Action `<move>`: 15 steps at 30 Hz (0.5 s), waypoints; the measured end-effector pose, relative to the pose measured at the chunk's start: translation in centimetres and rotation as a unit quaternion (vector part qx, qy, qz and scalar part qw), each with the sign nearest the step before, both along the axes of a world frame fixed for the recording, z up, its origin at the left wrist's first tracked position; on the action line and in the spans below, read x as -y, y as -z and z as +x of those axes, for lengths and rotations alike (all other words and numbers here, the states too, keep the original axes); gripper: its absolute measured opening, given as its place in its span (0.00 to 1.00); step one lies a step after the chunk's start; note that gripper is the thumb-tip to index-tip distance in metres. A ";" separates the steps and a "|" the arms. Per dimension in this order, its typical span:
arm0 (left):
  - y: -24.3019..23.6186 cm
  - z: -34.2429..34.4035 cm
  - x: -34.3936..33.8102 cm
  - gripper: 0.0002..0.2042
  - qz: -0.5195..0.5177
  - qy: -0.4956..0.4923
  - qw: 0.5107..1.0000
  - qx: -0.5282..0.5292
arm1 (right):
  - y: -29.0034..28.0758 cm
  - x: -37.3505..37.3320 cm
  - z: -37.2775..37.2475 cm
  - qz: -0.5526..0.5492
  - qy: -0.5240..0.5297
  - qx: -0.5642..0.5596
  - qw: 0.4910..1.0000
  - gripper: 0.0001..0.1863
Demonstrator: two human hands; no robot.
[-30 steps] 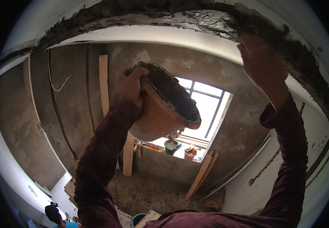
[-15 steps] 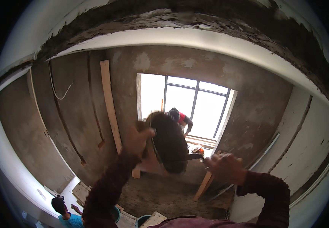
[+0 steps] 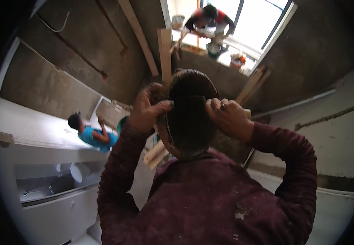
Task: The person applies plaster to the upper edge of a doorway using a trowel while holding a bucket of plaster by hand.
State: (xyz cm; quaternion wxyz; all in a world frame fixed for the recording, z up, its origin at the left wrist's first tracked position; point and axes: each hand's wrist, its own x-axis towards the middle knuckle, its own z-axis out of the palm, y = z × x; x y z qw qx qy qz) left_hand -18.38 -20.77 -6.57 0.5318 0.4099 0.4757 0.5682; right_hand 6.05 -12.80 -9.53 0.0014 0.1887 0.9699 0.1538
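The bucket [image 3: 164, 134] before the worker's chest [image 3: 209, 196] looks stiff and weighty to me, best held by its rim [image 3: 170, 143], which the left hand [image 3: 144, 112] pinches while the right hand [image 3: 232, 118] curls around a tool's handle [image 3: 247, 113].

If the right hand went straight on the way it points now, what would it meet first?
Probably the bucket: the right hand points leftward across its dark mouth, though depth there is hard to judge.

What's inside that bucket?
The bucket's inside looks dark, too dark to tell what it holds. A trowel in the right hand covers part of the opening, hiding whatever is behind its blade. The bottom can't be seen either.
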 end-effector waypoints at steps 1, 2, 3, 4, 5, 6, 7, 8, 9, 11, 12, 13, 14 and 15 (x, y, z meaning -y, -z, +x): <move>-0.2 0.6 0.4 0.14 -0.012 -0.012 1.000 -0.026 | 0.5 0.7 0.7 -0.034 -0.016 0.015 0.999 0.15; 0.0 0.8 0.4 0.14 -0.022 -0.005 0.999 -0.025 | 0.8 1.0 1.4 -0.059 -0.028 0.028 0.997 0.15; -0.3 0.5 0.9 0.14 -0.033 -0.001 0.999 -0.027 | 1.0 1.8 1.6 -0.116 -0.043 0.069 0.990 0.14; -0.7 0.3 1.5 0.14 -0.045 0.003 0.999 -0.028 | 0.6 2.4 1.8 -0.111 -0.043 0.056 0.991 0.14; -1.5 0.2 2.0 0.14 -0.044 0.008 0.999 -0.030 | -0.8 2.7 1.7 -0.098 -0.043 0.044 0.993 0.14; -1.8 0.4 2.7 0.13 -0.043 0.005 0.998 -0.039 | -2.0 2.7 2.0 -0.085 -0.049 0.036 0.994 0.14; -2.0 0.8 3.1 0.13 -0.042 0.002 0.998 -0.047 | -3.7 2.5 2.2 -0.065 -0.030 0.046 0.996 0.14; -2.1 1.2 3.1 0.13 -0.038 0.006 0.998 -0.054 | -5.1 1.9 2.5 -0.050 -0.006 0.069 0.996 0.13; -2.2 1.6 3.1 0.13 -0.036 0.009 0.997 -0.061 | -5.8 1.2 3.0 -0.060 0.012 0.063 0.996 0.13; -2.4 2.2 3.1 0.12 -0.027 0.015 0.997 -0.072 | -6.3 0.4 4.0 -0.112 0.037 0.080 0.990 0.12; -2.4 2.4 3.2 0.12 -0.020 0.011 0.997 -0.070 | -6.5 0.1 4.5 -0.155 0.045 0.102 0.982 0.11; -2.5 2.6 3.2 0.12 -0.013 0.006 0.998 -0.068 | -6.5 0.1 4.7 -0.198 0.053 0.124 0.971 0.10; -2.5 2.7 3.2 0.12 -0.006 0.001 0.998 -0.067 | -6.6 0.3 4.8 -0.230 0.058 0.139 0.962 0.10; -2.5 2.8 3.2 0.13 -0.001 0.006 0.998 -0.064 | -6.7 0.8 4.8 -0.261 0.063 0.154 0.951 0.10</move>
